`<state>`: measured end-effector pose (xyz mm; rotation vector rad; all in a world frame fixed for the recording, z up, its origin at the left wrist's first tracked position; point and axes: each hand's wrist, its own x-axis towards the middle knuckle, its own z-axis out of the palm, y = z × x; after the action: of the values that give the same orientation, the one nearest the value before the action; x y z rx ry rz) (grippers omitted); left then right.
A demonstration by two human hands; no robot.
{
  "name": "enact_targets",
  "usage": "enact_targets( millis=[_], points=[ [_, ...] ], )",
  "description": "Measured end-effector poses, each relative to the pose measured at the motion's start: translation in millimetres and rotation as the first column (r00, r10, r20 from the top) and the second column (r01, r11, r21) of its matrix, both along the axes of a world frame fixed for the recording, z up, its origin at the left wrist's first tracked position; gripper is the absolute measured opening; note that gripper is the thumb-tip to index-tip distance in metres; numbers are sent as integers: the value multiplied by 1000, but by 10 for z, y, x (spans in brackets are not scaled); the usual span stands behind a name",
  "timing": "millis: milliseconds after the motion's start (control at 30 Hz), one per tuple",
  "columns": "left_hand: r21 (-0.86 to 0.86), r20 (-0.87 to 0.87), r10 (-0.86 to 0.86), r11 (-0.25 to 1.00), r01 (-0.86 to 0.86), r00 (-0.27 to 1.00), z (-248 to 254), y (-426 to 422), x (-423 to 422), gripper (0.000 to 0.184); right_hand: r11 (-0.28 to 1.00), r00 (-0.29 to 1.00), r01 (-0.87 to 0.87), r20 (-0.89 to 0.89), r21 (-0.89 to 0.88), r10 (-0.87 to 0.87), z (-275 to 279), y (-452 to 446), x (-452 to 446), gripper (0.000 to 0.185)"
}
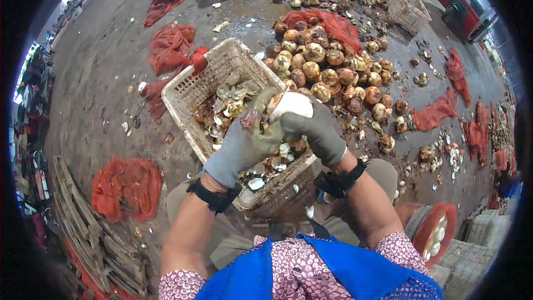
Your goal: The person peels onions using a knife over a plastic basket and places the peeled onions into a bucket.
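Both hands wear grey work gloves and meet above a dirty white plastic crate [182, 112]. Between them is a peeled white onion [295, 105]. My left hand [252, 133], its glove stained brown and greenish, is closed against the onion's left side; something brownish shows at its fingers, too unclear to name. My right hand [321, 133] wraps the onion from the right, with the thumb across its lower front. Onion peelings [239, 93] and scraps lie in the crate beneath. Whether a tool is in either hand is hidden.
A heap of brown-skinned onions [327, 75] lies beyond the crate, partly under a red mesh bag [333, 26]. More red mesh [127, 189] lies at left, near wooden slats [83, 222]. A filled net sack [436, 233] stands at right. Another crate [408, 8] sits farther back.
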<state>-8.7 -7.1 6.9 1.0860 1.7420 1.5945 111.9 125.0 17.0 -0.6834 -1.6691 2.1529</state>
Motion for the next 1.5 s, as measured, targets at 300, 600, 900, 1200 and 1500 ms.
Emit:
enact_targets(
  millis=[300,600,900,1200,1500],
  points=[
    [-76,-510,-121,992,96,851,-301,-182,-206,63,945,989,-147,31,291,144,96,-10,74,46],
    [-181,-338,79,972,-147,938,-209,-3,-45,44,999,1000,-6,-25,-37,5,5,-43,3,54],
    [-431,-459,43,862,-265,887,-584,205,22,47,893,970,203,-42,-402,-240,-420,-70,-172,37],
    [-167,-578,172,932,-322,798,-7,97,-80,58,881,974,-98,-226,-463,-11,-228,69,58,48],
    [388,645,-157,910,-144,748,-246,-95,-590,43,834,937,-56,-318,-548,-145,-344,187,97,58]
  ],
)
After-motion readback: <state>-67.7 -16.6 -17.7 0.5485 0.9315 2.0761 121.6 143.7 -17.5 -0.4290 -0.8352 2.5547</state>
